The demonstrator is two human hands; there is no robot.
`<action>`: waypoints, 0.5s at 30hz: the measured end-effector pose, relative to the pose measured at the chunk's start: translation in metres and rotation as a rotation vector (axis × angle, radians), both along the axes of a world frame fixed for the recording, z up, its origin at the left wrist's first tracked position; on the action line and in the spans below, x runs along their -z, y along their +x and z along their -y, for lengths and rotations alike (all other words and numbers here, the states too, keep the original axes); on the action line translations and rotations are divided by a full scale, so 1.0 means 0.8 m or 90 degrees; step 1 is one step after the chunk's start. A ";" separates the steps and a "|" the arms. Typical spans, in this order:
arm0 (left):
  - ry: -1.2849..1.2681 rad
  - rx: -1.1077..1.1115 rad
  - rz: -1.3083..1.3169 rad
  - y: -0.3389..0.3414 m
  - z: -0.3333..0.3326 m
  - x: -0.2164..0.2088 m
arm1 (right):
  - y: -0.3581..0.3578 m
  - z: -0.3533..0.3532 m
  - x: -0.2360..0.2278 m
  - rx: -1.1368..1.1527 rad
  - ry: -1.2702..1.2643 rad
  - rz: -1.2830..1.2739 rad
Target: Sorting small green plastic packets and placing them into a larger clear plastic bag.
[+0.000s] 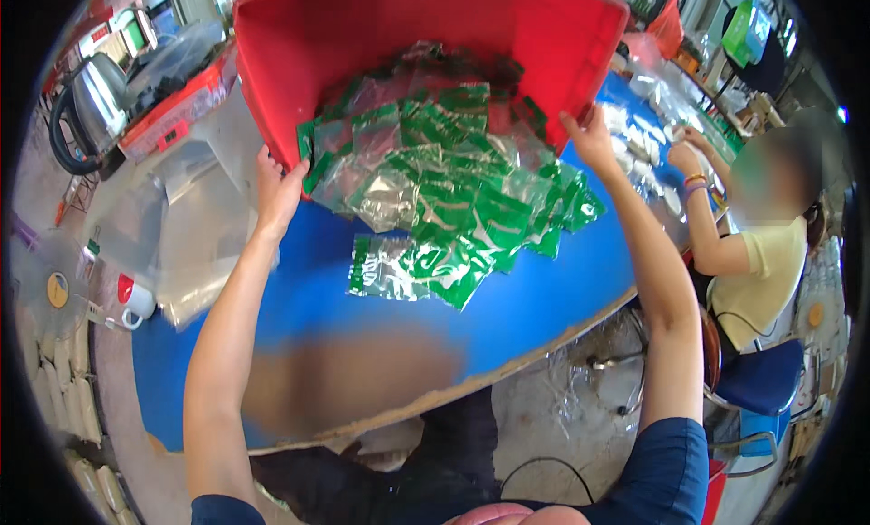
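A large red plastic bin point(562, 45) is tipped toward me over the table, its opening facing my side. My left hand point(279, 190) grips its left rim, and my right hand point(591, 137) grips the right rim. Many small green-and-clear plastic packets point(444, 194) lie in a heap that spills from the bin onto the blue tabletop point(535, 298). One clear packet with a green edge point(388, 267) rests at the near side of the heap. What the packets contain is too small to make out.
Clear plastic sheets or bags point(195, 226) lie left of the bin. Farther left are a metal kettle point(91, 104) and a red-and-white mug point(136, 300). On the right a seated person in a yellow shirt point(757, 262) handles small white items point(639, 144). A blue chair point(766, 380) stands there.
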State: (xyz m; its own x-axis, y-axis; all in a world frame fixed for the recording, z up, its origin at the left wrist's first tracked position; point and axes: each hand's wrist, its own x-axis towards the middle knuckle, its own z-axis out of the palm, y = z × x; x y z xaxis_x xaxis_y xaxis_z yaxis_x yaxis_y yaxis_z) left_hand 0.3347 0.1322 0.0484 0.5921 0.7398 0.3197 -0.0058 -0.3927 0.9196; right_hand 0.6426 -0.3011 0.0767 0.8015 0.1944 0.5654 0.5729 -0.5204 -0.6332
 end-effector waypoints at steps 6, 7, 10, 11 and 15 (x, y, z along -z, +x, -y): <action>0.372 0.132 -0.038 -0.085 0.196 0.016 | -0.164 -0.061 0.016 -0.185 -0.136 0.271; 0.396 0.224 -0.123 -0.090 0.225 0.035 | -0.184 -0.090 0.026 -0.229 -0.223 0.312; 0.495 0.203 -0.268 -0.095 0.300 0.063 | -0.185 -0.159 0.053 -0.188 -0.311 0.313; 0.499 0.204 -0.270 -0.099 0.296 0.074 | -0.179 -0.168 0.076 -0.130 -0.377 0.251; 0.492 0.339 -0.358 -0.166 0.252 0.073 | -0.233 -0.197 0.132 -0.091 -0.411 0.165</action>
State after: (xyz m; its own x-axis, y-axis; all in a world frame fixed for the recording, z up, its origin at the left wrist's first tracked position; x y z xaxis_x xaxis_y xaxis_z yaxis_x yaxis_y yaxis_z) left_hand 0.2018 -0.0691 -0.0100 0.9833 0.0610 0.1712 -0.0029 -0.9367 0.3501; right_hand 0.4562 -0.1433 -0.0292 0.5980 0.6484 0.4711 0.7545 -0.6537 -0.0579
